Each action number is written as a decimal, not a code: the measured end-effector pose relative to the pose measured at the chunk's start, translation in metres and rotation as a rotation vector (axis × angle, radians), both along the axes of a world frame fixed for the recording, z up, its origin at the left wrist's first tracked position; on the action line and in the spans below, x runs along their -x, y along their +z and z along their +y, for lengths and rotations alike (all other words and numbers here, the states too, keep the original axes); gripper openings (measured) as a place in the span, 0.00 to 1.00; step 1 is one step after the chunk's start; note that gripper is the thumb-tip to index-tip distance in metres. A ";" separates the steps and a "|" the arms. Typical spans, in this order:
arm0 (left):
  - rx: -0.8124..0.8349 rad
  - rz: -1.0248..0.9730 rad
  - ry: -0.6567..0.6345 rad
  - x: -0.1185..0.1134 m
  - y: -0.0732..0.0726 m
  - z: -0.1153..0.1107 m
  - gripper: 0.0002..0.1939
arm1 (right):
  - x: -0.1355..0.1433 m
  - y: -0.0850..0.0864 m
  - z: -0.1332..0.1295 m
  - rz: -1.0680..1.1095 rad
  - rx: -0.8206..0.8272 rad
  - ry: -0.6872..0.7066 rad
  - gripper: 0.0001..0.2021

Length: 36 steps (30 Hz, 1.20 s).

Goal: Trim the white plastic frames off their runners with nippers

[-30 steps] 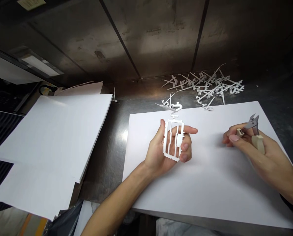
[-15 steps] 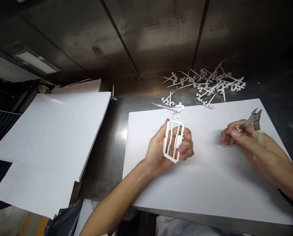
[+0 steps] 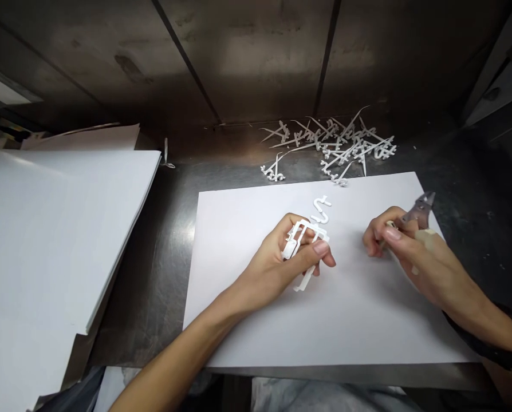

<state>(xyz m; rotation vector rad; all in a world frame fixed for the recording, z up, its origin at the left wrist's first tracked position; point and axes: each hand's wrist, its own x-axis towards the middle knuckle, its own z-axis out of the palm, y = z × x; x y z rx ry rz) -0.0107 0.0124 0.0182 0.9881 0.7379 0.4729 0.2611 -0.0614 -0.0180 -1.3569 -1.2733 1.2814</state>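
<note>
My left hand [image 3: 296, 252] is closed on a white plastic frame [image 3: 304, 229] with thin bars, held above the white sheet [image 3: 247, 337]. A curved, S-shaped white sprue [image 3: 322, 210] sticks out from the frame's far end. Thumb and fingers cover part of the frame. To the right, my right hand [image 3: 404, 243] is wrapped around a pair of side cutters [image 3: 420, 207]. Their metal jaws point up and away, slightly blurred, and the pale handles are mostly hidden by the palm and fingers. The cutters are well apart from the frame.
Behind the sheet, a pile of white sprue scraps [image 3: 346, 143] lies on the metal bench [image 3: 153, 240] near the metal wall [image 3: 256, 63]. A stack of large white sheets [image 3: 67, 229] stands on the left. One small scrap [image 3: 166, 154] lies beside it.
My left hand has turned the frame over, and its thumb now lies across it. The view has shifted right. My right hand still holds the side cutters.
</note>
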 end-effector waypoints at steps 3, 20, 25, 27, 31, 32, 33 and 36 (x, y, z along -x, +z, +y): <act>0.089 -0.035 -0.005 -0.001 -0.004 0.000 0.19 | 0.003 0.006 -0.002 -0.010 -0.006 0.086 0.13; -0.431 0.180 -0.091 -0.001 -0.008 -0.004 0.10 | 0.012 0.027 -0.005 -0.580 0.047 0.220 0.06; -0.453 0.147 -0.095 0.000 -0.006 -0.001 0.12 | 0.012 0.031 -0.006 -0.551 0.128 0.248 0.06; -0.437 0.127 -0.099 0.000 -0.006 0.000 0.11 | 0.012 0.030 -0.005 -0.549 0.143 0.253 0.06; -0.429 0.117 -0.086 0.000 -0.005 0.000 0.12 | 0.012 0.028 -0.004 -0.514 0.165 0.294 0.08; -0.432 0.121 -0.084 0.001 -0.004 0.000 0.13 | 0.012 0.028 -0.004 -0.512 0.169 0.299 0.08; -0.435 0.126 -0.084 0.001 -0.004 0.000 0.14 | 0.012 0.028 -0.004 -0.511 0.173 0.304 0.08; -0.445 0.138 -0.095 0.000 -0.004 0.001 0.14 | 0.013 0.030 -0.004 -0.517 0.188 0.313 0.09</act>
